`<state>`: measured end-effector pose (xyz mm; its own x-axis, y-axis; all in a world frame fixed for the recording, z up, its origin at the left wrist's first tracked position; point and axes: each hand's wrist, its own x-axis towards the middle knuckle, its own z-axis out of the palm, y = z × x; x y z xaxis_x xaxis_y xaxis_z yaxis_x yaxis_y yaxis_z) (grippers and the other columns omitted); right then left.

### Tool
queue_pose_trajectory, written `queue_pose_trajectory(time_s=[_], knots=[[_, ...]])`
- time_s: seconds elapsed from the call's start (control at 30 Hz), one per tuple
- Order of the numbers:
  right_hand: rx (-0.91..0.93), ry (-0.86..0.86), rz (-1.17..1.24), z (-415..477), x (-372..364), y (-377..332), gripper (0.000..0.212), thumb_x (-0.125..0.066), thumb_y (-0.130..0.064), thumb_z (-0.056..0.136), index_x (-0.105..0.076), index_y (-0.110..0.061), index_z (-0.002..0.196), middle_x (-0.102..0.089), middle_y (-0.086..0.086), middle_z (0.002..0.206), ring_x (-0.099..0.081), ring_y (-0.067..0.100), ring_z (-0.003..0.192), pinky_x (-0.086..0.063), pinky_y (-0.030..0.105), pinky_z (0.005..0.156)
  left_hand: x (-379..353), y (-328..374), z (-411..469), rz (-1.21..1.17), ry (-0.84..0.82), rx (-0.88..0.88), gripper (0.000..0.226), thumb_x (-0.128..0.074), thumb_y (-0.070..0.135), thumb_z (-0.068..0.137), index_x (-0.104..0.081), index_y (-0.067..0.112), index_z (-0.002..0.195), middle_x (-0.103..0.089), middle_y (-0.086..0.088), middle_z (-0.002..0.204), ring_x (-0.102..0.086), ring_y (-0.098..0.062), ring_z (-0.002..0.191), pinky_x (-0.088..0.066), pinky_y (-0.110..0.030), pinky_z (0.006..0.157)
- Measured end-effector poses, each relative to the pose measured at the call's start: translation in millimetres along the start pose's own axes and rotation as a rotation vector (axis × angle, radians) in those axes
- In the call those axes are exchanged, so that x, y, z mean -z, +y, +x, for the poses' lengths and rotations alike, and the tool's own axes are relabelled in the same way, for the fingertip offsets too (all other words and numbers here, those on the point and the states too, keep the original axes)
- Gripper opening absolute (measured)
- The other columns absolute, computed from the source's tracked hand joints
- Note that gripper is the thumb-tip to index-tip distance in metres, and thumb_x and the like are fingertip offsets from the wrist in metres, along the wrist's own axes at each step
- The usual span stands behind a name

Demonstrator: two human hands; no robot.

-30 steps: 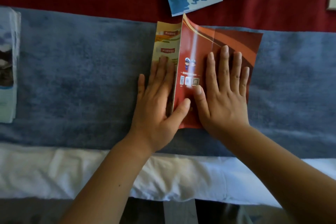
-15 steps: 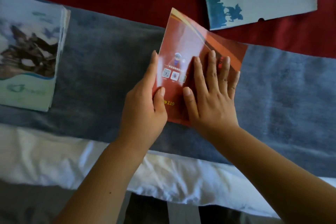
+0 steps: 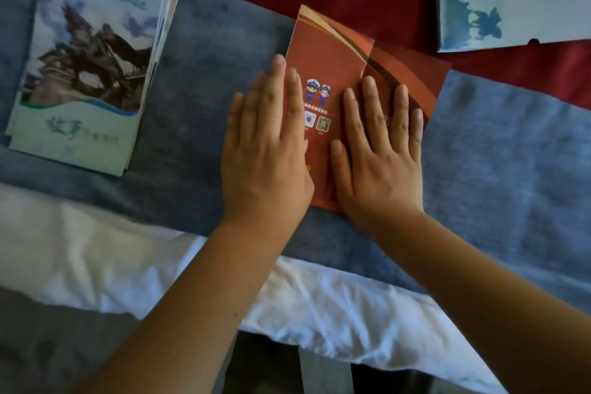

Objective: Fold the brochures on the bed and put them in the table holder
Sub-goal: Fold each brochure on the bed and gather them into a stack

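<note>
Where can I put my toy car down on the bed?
On the bare blue blanket right of the right hand, or the strip between the brochure stack and the left hand. The middle is crowded: both hands press the red brochure.

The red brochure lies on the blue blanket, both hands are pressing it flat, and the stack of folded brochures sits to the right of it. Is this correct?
Not quite. In the head view the stack of folded brochures sits left of the red brochure, not right. The rest holds: left hand and right hand press it flat on the blue blanket.

Red brochure [image 3: 332, 64] folded, flat on blue blanket; folded stack [image 3: 86, 73] far left; blue-white sheet [image 3: 518, 0] top right.
</note>
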<state>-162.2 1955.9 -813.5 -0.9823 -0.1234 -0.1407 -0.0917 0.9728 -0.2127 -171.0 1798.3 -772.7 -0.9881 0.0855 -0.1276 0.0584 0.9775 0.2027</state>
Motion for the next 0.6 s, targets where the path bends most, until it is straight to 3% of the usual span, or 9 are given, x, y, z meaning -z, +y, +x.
queue_pose_trajectory(time_s=[0.1, 0.23, 0.33, 0.43, 0.6], knots=[[0.001, 0.007, -0.014, 0.2, -1.8, 0.6, 0.065, -0.022, -0.048, 0.109, -0.015, -0.02, 0.167, -0.007, 0.004, 0.175, 0.003, 0.037, 0.16, 0.001, 0.056, 0.128, -11.5, -2.3, 1.1, 0.008, -0.015, -0.028, 0.065, -0.046, 0.028, 0.106, -0.021, 0.008, 0.162, -0.013, -0.008, 0.172, -0.011, -0.029, 0.158, -0.011, -0.047, 0.128], [0.016, -0.013, 0.003, -0.1, -0.2, 1.3, 0.065, -0.022, -0.048, 0.109, -0.012, -0.021, 0.167, -0.002, 0.003, 0.175, 0.008, 0.035, 0.16, 0.005, 0.054, 0.128, -31.0, -8.2, -2.1, 0.026, -0.048, -0.029, 0.066, -0.023, 0.047, 0.109, -0.007, 0.014, 0.165, -0.002, -0.005, 0.173, -0.001, -0.025, 0.159, -0.003, -0.046, 0.128], [-0.014, 0.007, 0.049, -0.5, 3.7, 2.4, 0.065, -0.022, -0.048, 0.109, -0.012, -0.021, 0.167, 0.001, 0.007, 0.175, 0.01, 0.033, 0.16, 0.013, 0.05, 0.127, -40.7, -12.4, -1.3, 0.032, -0.004, -0.049, 0.07, -0.016, 0.055, 0.108, -0.01, 0.013, 0.165, -0.006, -0.008, 0.172, -0.004, -0.025, 0.159, -0.006, -0.049, 0.128], [-0.171, 0.026, 0.045, -3.5, 6.1, 2.7, 0.069, -0.02, -0.051, 0.109, -0.007, -0.017, 0.167, 0.008, 0.018, 0.173, 0.012, 0.036, 0.159, 0.018, 0.049, 0.125, -46.0, -14.1, -1.4, -0.001, 0.031, -0.069, 0.075, -0.013, 0.059, 0.107, -0.012, 0.012, 0.164, -0.009, -0.01, 0.172, -0.006, -0.026, 0.159, -0.007, -0.05, 0.128], [-0.178, 0.017, 0.093, -1.3, 2.9, -0.7, 0.069, -0.011, -0.05, 0.108, -0.003, -0.014, 0.167, 0.008, 0.018, 0.173, 0.013, 0.032, 0.16, 0.013, 0.052, 0.127, -42.7, -14.0, -1.8, -0.062, 0.003, -0.072, 0.078, -0.003, 0.058, 0.104, -0.011, 0.01, 0.164, -0.007, -0.011, 0.172, -0.003, -0.026, 0.159, -0.006, -0.051, 0.128]])
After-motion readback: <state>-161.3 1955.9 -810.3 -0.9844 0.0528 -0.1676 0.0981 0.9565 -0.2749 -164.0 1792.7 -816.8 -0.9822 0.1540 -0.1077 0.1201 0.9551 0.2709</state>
